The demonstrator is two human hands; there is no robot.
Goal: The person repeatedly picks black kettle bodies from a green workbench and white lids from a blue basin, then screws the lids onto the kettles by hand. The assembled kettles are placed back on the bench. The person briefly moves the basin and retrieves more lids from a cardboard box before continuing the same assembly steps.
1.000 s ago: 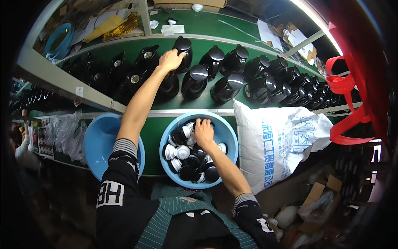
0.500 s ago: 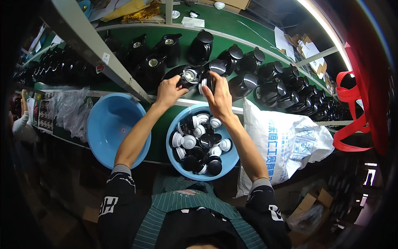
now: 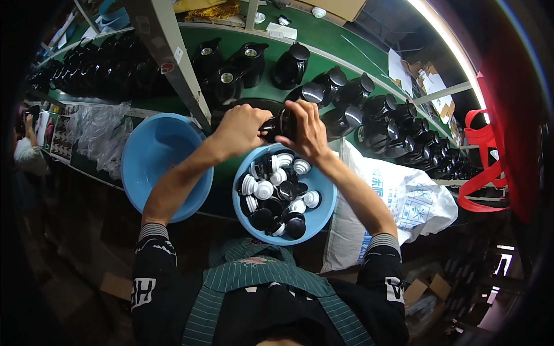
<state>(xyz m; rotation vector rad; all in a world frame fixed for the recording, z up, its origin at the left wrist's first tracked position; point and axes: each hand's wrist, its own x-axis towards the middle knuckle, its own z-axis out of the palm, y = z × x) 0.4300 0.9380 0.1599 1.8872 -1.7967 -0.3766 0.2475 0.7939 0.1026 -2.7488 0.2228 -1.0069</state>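
Observation:
A glossy black vacuum jug (image 3: 262,106) lies tilted on its side between my hands, its top end toward the right. My left hand (image 3: 239,131) is closed around its handle side. My right hand (image 3: 309,130) wraps over the top end, its fingers on a black lid (image 3: 287,124) that sits at the jug's mouth. How far the lid is seated is hidden by my fingers. Just below, a light blue basin (image 3: 330,210) holds several loose lids (image 3: 264,190), some with white stepped undersides up and some black side up.
Lidded black jugs (image 3: 348,118) crowd the green bench on the right. Some jugs without lids (image 3: 226,85) stand behind my left hand, near a grey post (image 3: 179,63). A second blue basin (image 3: 135,184) is at left, a white woven sack (image 3: 398,196) at right. Red straps (image 3: 485,167) hang beyond.
The jug has been tipped from nearly upright onto its side. The lid, earlier held beside the mouth with its white part showing, is now on the jug's top under my right hand.

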